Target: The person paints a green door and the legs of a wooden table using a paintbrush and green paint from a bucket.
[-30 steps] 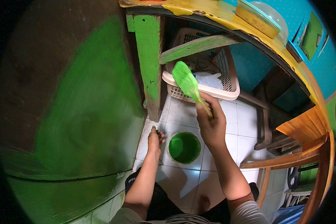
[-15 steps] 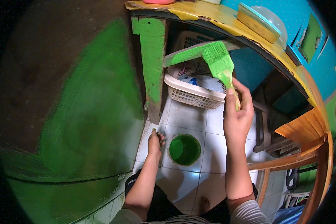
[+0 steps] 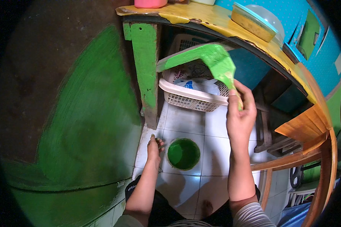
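Note:
My right hand [image 3: 241,119] is closed around the handle of a wide paintbrush [image 3: 224,67] coated in green paint. Its bristles lie over the slanted wooden brace [image 3: 183,58] under the table, which is partly green. They appear to touch it, and the brush hides the brace's middle. Low on the left, my left hand [image 3: 154,148] hangs with loosely curled fingers and the thumb apart, holding nothing. Beside it on the floor stands a round bucket [image 3: 183,154] of green paint. A table leg [image 3: 146,64], mostly green with a bare lower end, joins the brace.
Behind the brush sits a whitish plastic basket [image 3: 191,99] with bags inside. The yellow-covered tabletop [image 3: 212,20] overhangs it, bearing a lidded container [image 3: 254,22]. A half-green wall [image 3: 91,113] rises at left. Wooden furniture [image 3: 303,130] stands at right, over white floor tiles [image 3: 183,117].
The brush has tipped so its bristles now lie against the brace, where they stood up before. My view has shifted slightly; my left hand stays beside the bucket.

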The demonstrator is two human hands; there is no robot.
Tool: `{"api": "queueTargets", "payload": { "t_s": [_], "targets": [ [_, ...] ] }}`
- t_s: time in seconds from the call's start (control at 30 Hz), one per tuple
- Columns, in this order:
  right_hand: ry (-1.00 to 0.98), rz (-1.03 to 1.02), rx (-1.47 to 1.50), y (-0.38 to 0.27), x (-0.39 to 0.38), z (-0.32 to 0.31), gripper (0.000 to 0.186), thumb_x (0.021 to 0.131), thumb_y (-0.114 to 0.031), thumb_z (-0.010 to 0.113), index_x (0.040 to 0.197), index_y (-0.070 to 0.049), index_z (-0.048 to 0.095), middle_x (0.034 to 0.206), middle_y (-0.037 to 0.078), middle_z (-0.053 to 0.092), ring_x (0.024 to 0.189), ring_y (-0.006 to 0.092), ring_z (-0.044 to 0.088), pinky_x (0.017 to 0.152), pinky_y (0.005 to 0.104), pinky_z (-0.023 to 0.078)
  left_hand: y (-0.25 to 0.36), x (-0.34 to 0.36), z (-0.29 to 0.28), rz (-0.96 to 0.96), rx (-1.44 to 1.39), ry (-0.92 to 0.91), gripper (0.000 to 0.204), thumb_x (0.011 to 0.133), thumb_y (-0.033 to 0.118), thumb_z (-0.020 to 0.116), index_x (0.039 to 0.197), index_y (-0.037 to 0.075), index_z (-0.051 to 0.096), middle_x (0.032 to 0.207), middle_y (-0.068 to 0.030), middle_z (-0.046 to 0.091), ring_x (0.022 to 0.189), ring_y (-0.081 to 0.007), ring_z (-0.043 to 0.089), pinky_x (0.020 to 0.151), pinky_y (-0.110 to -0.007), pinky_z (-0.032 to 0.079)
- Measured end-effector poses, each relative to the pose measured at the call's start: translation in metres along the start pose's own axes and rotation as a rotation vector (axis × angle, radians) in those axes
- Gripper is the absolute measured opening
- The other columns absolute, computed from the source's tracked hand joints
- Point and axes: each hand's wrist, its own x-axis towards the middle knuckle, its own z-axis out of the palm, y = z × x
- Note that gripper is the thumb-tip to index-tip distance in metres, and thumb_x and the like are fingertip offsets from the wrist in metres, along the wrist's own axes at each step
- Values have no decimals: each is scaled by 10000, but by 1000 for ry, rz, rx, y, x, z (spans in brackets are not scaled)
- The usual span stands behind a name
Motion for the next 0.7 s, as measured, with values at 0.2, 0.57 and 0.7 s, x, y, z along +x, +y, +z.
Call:
{"api": "queueTargets", "payload": {
  "t_s": [0.2,0.57,0.7],
  "targets": [
    [-93,69,13,0,-23,13,236,959,-110,573,1174,-13,592,978,94,664,879,148,616,778,277,491,-6,1,4,13,13,-29,460,985,498,408,1010,63,554,889,-57,621,813,-169,618,661,-344,492],
    [68,127,170,-2,1,-18,259,986,-136,547,1197,7,594,870,-4,605,738,10,467,622,168,377,-3,0,-1,19,23,-20,499,988,503,394,1052,37,562,924,-80,635,821,-180,625,662,-347,512],
    [-52,154,153,-5,-3,-2,250,966,-130,576,1181,-5,606,909,32,635,835,70,548,735,213,439,-6,-1,3,17,25,-36,511,989,502,387,1064,26,559,939,-85,625,852,-188,621,674,-355,511]
  ]
}}
